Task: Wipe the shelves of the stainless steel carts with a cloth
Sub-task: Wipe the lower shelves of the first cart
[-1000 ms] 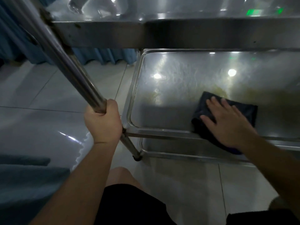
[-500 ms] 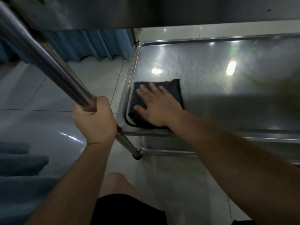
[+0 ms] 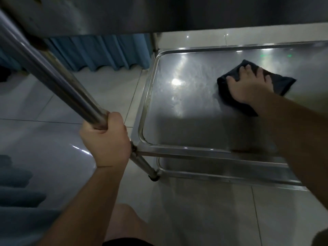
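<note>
A stainless steel cart's middle shelf fills the right half of the view, with a raised rim and bright light reflections. A folded dark cloth lies on it toward the far right. My right hand presses flat on the cloth with straight, spread fingers. My left hand grips the cart's slanting corner post just above the shelf's near-left corner. The underside of the upper shelf runs across the top.
A lower shelf rim shows beneath the middle shelf. The post ends in a dark foot on glossy pale floor tiles. Blue curtains hang behind at left. My bare knee is at the bottom.
My right hand has slid the cloth from the shelf's near-left corner to the far right. A second ago it was at the near right edge. My left hand kept its grip on the post.
</note>
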A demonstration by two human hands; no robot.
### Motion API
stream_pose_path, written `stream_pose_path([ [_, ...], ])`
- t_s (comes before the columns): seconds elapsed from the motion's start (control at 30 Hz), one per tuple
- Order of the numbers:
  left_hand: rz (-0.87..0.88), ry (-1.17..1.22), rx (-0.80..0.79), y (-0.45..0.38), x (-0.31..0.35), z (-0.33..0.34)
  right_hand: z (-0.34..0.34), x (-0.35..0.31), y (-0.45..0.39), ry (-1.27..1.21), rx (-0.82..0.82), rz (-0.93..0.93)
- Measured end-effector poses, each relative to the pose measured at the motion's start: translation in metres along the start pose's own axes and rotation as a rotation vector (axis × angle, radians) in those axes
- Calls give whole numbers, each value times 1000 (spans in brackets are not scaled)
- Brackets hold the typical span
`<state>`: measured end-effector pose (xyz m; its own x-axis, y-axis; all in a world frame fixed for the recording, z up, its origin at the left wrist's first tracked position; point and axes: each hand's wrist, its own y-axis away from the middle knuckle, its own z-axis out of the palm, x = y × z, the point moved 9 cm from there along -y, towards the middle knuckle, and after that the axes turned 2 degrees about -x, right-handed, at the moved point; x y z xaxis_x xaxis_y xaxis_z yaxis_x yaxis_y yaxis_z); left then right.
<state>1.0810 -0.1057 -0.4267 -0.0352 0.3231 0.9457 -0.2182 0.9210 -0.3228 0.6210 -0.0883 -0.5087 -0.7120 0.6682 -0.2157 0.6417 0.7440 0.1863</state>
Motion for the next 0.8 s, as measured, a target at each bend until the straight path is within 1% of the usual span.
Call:
stream_pose_path([
  [0.07, -5, 29, -14, 0, 1, 2, 9, -55, -3, 8, -17, -97],
  [0.17, -9, 45, -17, 1, 1, 2, 27, -151, 12, 58, -73, -310],
  [0.23, -13, 43, 0, 0, 1, 1, 42, -208, 39, 81, -102, -481],
  [0.3, -11, 36, 13, 0, -1, 0, 55, -241, 72, 79, -110, -602],
  [0.37, -22, 23, 26, 0, -1, -2, 64, -248, 99, 74, -119, -636],
  [0.43, -37, 18, 31, 0, -3, -2, 69, -239, 128, 94, -142, -696],
  [0.57, -58, 25, 20, 3, -4, 0, 77, -204, 201, 86, -239, -967],
  [0.63, -57, 9, 11, 4, -3, 1, 79, -189, 219, 82, -262, -1030],
  [0.73, -68, -1, -5, 2, -3, 1, 76, -192, 195, 78, -235, -982],
  [0.8, -81, 2, -10, 1, -6, 1, 68, -202, 150, 82, -153, -853],
])
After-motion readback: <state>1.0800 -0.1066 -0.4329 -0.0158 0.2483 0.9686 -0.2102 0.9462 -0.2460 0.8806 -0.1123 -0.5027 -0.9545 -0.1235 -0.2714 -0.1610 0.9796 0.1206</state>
